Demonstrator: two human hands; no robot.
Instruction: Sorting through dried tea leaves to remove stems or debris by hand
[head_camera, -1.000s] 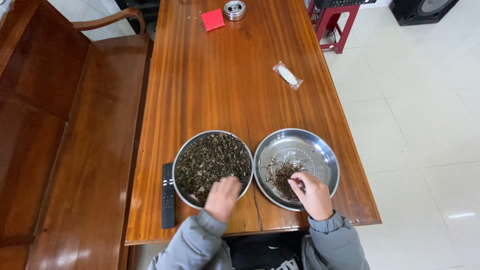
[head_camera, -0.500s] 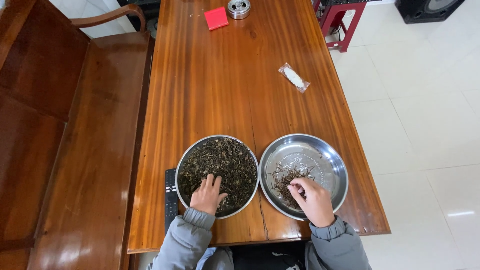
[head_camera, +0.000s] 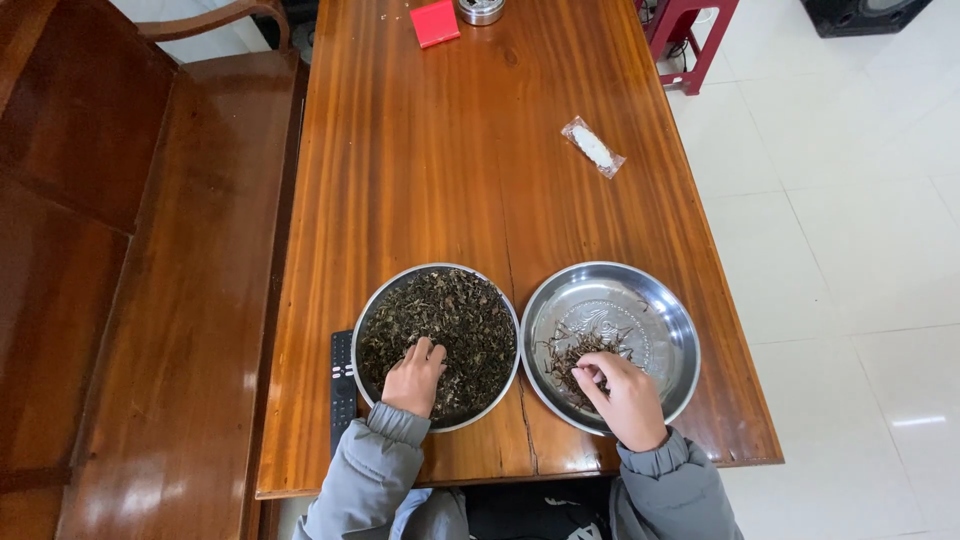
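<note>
Two round steel plates sit side by side at the near end of a long wooden table (head_camera: 450, 170). The left plate (head_camera: 372, 305) is full of dark dried leaves (head_camera: 455, 315). My left hand (head_camera: 413, 377) rests in those leaves, its fingers curled into the pile. The right plate (head_camera: 650, 305) is mostly bare and holds a small heap of thin dark stems (head_camera: 570, 350). Over that heap my right hand (head_camera: 627, 397) has its fingertips pinched together; whether a stem is between them I cannot tell.
A black remote control (head_camera: 342, 390) lies just left of the left plate. Mid-table at the right lies a small clear packet (head_camera: 592, 147). At the far end are a red box (head_camera: 436, 22) and a small metal tin (head_camera: 481, 9). A wooden bench (head_camera: 170, 300) runs along the left; a red stool (head_camera: 690, 30) stands far right.
My left hand has moved forward from the plate's near rim into the leaf pile. My right hand stays over the stems. The view has shifted slightly.
</note>
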